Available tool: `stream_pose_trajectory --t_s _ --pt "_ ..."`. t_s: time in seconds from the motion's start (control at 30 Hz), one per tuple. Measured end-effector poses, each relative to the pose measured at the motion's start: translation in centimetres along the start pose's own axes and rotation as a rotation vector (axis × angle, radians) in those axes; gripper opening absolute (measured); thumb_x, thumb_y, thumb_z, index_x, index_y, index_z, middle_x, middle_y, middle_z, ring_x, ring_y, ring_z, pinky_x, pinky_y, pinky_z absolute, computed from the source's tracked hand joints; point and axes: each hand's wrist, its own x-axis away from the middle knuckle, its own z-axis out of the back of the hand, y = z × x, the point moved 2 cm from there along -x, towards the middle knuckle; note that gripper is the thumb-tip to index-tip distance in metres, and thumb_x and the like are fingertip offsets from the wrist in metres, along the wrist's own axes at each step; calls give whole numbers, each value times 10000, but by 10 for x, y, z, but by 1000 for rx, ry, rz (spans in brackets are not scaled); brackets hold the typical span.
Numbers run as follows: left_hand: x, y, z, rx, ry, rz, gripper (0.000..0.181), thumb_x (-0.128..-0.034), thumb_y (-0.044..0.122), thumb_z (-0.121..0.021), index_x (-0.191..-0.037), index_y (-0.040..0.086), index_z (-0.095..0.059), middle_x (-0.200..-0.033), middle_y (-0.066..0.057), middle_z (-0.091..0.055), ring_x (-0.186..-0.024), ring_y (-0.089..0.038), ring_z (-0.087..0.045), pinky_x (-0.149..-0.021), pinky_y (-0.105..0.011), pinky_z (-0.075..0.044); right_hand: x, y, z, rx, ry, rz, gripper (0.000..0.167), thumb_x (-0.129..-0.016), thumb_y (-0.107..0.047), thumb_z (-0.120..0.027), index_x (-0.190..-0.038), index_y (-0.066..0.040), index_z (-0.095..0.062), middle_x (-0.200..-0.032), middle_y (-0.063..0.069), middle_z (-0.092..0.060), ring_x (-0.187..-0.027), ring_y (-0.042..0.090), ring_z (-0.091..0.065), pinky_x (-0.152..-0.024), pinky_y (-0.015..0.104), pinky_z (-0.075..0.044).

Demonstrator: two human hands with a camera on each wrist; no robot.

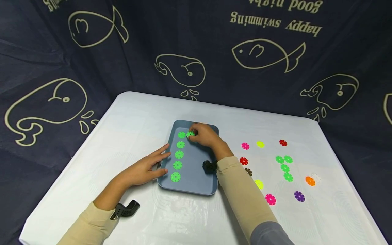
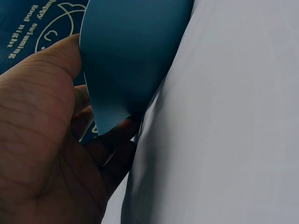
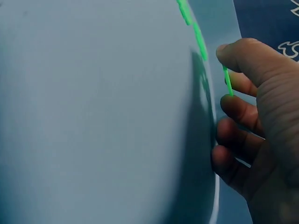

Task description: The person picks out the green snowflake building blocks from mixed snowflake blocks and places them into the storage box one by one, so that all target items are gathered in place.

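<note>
My right hand (image 1: pixel 204 134) pinches a green notched plastic disc (image 3: pixel 228 81) between thumb and fingers, just over the far end of a grey-blue tray (image 1: pixel 197 177). Head view shows this disc (image 1: pixel 190 134) right beside the top one of a column of green discs (image 1: pixel 180 144) along the tray's left side. My left hand (image 1: pixel 142 172) rests at the tray's left rim, fingers fairly straight and spread. In the left wrist view, that hand (image 2: pixel 51 126) touches the tray wall (image 2: pixel 131 56), with some fingers partly hidden behind it.
Right of the tray, loose discs lie on the white-covered table (image 1: pixel 147 115): several green discs (image 1: pixel 285 168), a purple disc (image 1: pixel 299 196), an orange disc (image 1: pixel 310 181), plus pink, red and yellow ones. The right forearm partly covers a brown disc (image 1: pixel 248 172). A dark printed curtain (image 1: pixel 214 37) hangs behind.
</note>
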Motion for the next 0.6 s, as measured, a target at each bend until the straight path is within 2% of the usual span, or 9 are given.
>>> stream_pose_trajectory --t_s 0.6 --pt "-2 0 0 2 0 -8 669 -971 372 -657 -1514 64 -416 -1654 -28 -160 -1481 -242 -209 -1129 -515 -292 0 3 -3 58 18 -13 246 -893 -245 -764 -1087 -106 -703 -950 40 -637 -870 195 -565 -827 376 -476"
